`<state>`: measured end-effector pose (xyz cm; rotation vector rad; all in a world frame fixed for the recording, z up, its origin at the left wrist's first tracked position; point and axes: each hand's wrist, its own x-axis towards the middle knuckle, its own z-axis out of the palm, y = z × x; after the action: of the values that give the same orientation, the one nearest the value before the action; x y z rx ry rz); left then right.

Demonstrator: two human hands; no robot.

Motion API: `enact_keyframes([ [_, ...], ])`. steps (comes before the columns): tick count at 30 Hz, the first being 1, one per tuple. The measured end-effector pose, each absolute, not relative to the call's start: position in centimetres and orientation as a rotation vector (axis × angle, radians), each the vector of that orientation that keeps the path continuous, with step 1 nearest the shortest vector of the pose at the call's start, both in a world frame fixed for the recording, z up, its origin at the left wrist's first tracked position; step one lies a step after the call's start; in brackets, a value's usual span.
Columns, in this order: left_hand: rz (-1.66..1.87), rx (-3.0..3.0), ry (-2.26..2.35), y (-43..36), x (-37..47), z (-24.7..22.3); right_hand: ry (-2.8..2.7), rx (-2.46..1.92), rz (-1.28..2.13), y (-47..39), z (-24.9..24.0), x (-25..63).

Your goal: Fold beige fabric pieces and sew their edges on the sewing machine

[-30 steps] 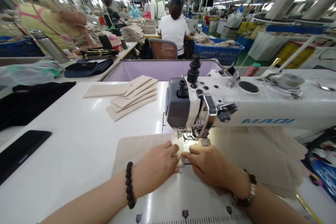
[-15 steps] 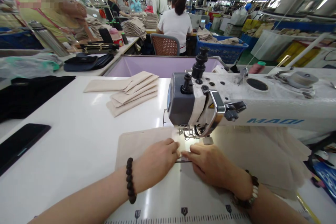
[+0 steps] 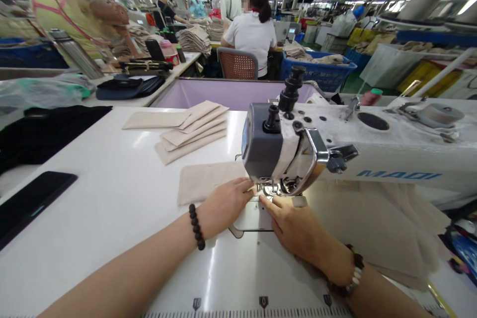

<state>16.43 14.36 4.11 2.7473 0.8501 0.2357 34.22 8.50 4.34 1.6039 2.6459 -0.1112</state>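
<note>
Left hand (image 3: 227, 206) is laid over the right end of a beige cloth piece (image 3: 203, 179), fingers loosely bent; can't tell if it's pinching or just pressing. Right hand (image 3: 300, 226) is half curled, index finger stretched toward the same spot, and I can't tell if it has hold of any cloth. The piece lies flat left of the sewing machine (image 3: 263, 141), its right end running in under the head.

Progress-wise, the near edge is right up by the foot, so I'd guess this pass is nearly through. Stitches are too small to make out. The fanned folded pieces (image 3: 196, 134) behind it look done to me, and the flat panels (image 3: 372, 233) under the machine arm are probably what's left.

Tabletop (image 3: 122, 228) is white and glossy, with a ruler scale (image 3: 264, 303) along the near edge, plus a phone (image 3: 37, 203) and black fabric (image 3: 52, 131) at left. Busy sewing floor beyond: strip lights, a person in white (image 3: 249, 37) on a chair (image 3: 238, 63), a blue crate (image 3: 315, 73) of cloth.
</note>
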Motion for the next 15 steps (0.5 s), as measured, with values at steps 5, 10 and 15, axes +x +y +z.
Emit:
enact_keyframes([
  [5,0.292,2.749,0.893,14.9,16.5,4.2,2.645,1.625,-0.147,8.4,4.2,34.2],
  [10,0.331,2.762,0.914,14.9,16.5,4.0,2.636,1.629,-0.167,8.4,3.9,34.2],
  [15,0.366,2.798,0.9,14.8,16.4,3.1,2.619,1.619,-0.229,8.5,3.7,34.1],
])
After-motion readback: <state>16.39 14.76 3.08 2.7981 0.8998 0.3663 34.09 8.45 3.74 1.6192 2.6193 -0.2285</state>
